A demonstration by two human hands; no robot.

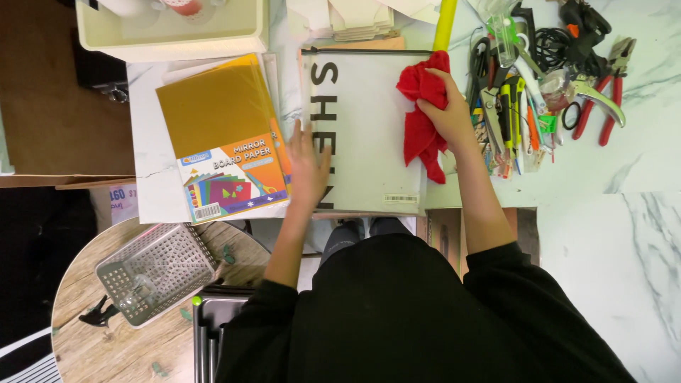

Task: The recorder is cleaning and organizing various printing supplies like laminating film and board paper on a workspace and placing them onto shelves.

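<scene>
A person in black sleeves leans over a white marble counter (610,234), seen from above. The left hand (309,164) lies flat, fingers spread, pressing on the lower left part of a white zip bag (369,142) with large black letters. The right hand (447,110) is closed around a bunched red cloth (420,117), held against the bag's right edge. The bag lies flat at the counter's middle. Just left of it sits a pack of gold mirror paper (223,135). To the right lies a heap of tools, among them red pliers (611,92). Lower left, a metal mesh basket (156,273) rests on a round wooden table (92,347).
</scene>
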